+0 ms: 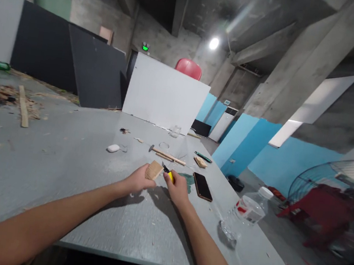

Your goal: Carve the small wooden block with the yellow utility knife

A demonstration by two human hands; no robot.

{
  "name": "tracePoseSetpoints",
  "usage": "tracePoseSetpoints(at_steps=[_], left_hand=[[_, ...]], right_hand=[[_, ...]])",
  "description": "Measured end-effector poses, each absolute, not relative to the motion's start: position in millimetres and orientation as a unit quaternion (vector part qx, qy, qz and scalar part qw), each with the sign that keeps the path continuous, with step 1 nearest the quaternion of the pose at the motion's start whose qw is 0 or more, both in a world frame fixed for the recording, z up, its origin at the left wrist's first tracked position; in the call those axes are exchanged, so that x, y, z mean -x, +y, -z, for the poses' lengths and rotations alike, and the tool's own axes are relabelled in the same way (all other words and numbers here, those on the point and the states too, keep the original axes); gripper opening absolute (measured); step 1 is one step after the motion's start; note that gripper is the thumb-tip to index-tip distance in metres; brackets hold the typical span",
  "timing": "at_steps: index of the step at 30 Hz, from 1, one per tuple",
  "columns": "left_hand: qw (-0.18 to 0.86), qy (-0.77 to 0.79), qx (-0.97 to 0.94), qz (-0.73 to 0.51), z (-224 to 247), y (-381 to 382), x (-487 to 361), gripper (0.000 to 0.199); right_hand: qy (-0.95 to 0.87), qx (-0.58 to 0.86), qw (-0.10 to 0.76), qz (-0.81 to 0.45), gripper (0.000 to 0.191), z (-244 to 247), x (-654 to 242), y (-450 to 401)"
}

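Table (88, 208): grey, flat surface.
Left: wood strip (24, 106), wood shavings (36, 110).
Middle: hammer (167, 155), white earbud case (113, 148).
Right: phone (202, 186), clear plastic bottle (253, 207).
Far edge: upright white board (165, 94).

Table (90, 195) was grey. Wood block (154, 171) was light tan with fine line marks; cutter (170, 176) was yellow and black. Phone (202, 186) had a black screen, brown edge. Bottle (252, 206) was clear, white cap, red-and-white label. Chair (188, 68) was red; pillar (248, 137) was blue below, grey above.
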State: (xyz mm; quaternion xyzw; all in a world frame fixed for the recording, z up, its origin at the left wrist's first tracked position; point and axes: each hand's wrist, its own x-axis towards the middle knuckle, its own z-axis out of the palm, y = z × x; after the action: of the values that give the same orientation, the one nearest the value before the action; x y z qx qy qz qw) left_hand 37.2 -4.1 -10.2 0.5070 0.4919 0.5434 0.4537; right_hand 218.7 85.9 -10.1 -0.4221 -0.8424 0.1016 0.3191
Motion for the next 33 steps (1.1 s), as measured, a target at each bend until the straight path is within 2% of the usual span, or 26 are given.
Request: tracePoseSetpoints(at_steps=[8, 16, 22, 28, 33], left_hand=[[0.470, 0.526, -0.499, -0.504, 14.4, -6.1, -48.3, 0.035], [0.493, 0.514, -0.456, -0.534, 9.3, -6.7, -44.3, 0.037], [0.509, 0.514, -0.462, -0.513, 13.3, -5.0, -43.9, 0.038], [0.533, 0.514, -0.471, -0.480, 10.1, -15.2, -50.9, 0.032], [0.546, 0.486, -0.502, -0.461, 2.5, -24.7, -58.2, 0.036]], right_hand=[[-0.829, 0.423, 0.349, -0.111, 0.053, -1.4, -229.2, 84.1], [-0.886, 0.341, 0.275, -0.151, 0.047, -3.5, -221.7, 71.3], [-0.901, 0.303, 0.249, -0.184, 0.047, -2.2, -221.9, 70.5], [-0.895, 0.290, 0.273, -0.201, 0.054, -0.6, -227.8, 81.0], [-0.885, 0.305, 0.289, -0.198, 0.054, -2.0, -234.9, 89.3]])
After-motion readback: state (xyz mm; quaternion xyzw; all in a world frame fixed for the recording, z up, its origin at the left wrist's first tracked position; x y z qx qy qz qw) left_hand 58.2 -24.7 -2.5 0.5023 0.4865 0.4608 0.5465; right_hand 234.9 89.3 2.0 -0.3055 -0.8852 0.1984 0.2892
